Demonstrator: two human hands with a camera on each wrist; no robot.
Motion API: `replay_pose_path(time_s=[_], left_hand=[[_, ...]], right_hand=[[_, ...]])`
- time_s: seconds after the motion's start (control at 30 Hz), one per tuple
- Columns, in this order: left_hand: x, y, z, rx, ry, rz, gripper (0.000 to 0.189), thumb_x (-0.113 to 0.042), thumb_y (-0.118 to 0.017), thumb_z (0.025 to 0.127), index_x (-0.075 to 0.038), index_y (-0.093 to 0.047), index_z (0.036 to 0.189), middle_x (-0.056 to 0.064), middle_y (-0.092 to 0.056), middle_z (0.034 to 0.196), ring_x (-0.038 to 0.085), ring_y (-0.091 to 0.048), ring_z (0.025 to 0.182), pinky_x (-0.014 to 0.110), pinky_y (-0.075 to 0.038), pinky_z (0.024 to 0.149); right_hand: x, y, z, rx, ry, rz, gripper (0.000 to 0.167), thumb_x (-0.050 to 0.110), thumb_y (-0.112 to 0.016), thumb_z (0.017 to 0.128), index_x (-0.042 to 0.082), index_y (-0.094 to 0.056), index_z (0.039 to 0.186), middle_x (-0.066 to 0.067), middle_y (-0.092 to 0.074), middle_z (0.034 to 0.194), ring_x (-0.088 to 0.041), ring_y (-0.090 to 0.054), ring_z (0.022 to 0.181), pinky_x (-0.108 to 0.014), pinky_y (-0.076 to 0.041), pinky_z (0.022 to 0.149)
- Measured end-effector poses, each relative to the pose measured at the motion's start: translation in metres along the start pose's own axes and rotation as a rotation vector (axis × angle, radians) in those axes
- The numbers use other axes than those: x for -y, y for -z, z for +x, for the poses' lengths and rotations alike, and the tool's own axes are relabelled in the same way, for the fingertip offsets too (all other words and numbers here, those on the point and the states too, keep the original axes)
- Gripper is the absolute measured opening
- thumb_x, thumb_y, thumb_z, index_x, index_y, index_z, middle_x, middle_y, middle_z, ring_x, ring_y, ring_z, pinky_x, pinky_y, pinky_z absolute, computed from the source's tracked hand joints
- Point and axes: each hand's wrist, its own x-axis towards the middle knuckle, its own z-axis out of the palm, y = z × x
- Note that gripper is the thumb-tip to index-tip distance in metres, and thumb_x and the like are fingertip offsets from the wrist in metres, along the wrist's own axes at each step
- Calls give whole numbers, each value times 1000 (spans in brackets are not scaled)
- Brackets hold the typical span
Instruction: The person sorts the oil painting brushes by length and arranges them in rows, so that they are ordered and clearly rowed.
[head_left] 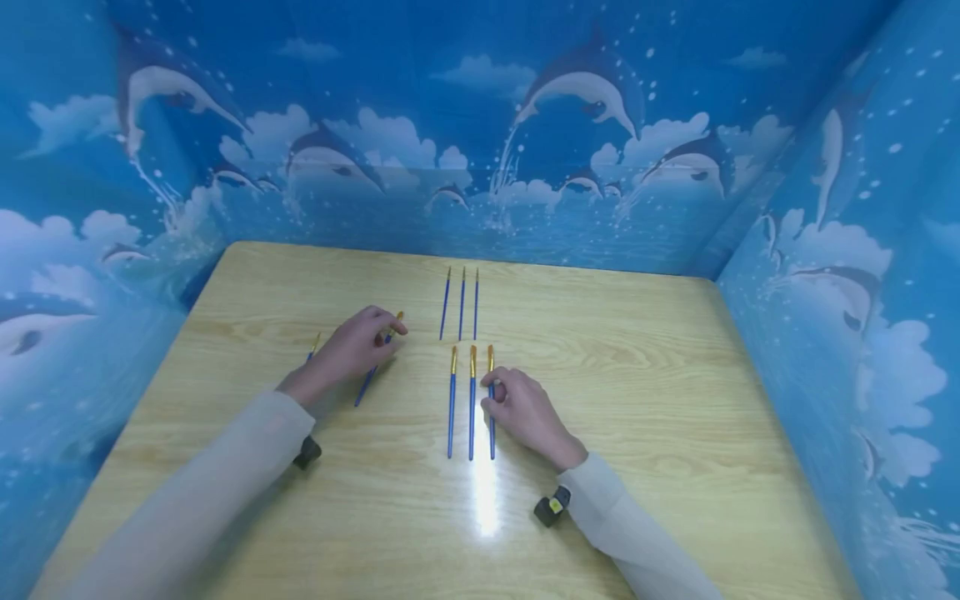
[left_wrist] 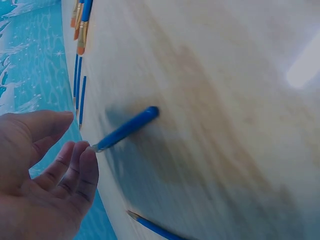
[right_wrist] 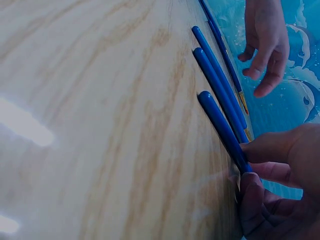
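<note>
Tip: I'd go easy, right hand [head_left: 528, 417] pinching near-right brush [head_left: 492, 443], left hand [head_left: 352, 346] loose and empty over slanted brush [head_left: 366, 386].

The head view looks forward and down from above, far enough back to take in most of the surface [head_left: 637, 358] and the dolphin backdrop [head_left: 375, 212] behind it. The left wrist view is close and rolled sideways, the left grip [head_left: 356, 343] at its left edge, backdrop beyond; the right wrist view, also close but rolled the other way, has the right grip [head_left: 531, 415] lower right. All three share the middle brushes [head_left: 472, 417]; head and right wrist views both show two grips.
</note>
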Motion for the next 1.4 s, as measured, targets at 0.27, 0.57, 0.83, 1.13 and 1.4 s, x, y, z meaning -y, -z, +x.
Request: replay_pose_path(time_s=[0.27,0.57,0.83,1.13,1.4], left_hand=[[11,-5,-16,13,12,25,31,-15,-69,108,-9,-70,138,17,-62,137,28,-65,107,47,-60,89],[17,-11,-26,27,15,46,35,-11,-72,105,-11,-69,140,17,-61,143,29,-65,112,51,-60,97],[20,-11,-29,12,-34,37,37,-3,-68,105,-9,-68,142,18,-63,146,37,-65,128,60,-54,112],[19,-11,-31,-10,-57,67,44,3,-67,102,-6,-65,146,18,-68,143,41,-62,136,61,-51,117],[15,-13,-29,-11,-55,52,39,6,-67,100,-5,-70,137,16,-74,132,38,-67,126,59,-55,112]], right_hand=[[-2,-1,0,-6,8,-8,30,15,-77,99,9,-73,128,1,-63,91,-13,-55,80,-26,-49,68],[-3,-2,0,-14,11,-12,29,15,-77,99,9,-73,127,2,-62,90,-13,-54,79,-25,-48,67],[-3,-2,1,-13,17,-13,29,15,-77,99,9,-73,127,2,-62,90,-13,-54,79,-25,-48,67],[-1,-1,0,-10,23,-12,29,15,-77,99,8,-73,127,1,-62,90,-13,-54,79,-26,-47,68],[0,0,0,-9,24,-11,30,14,-77,99,8,-73,128,1,-62,89,-13,-53,79,-25,-47,67]])
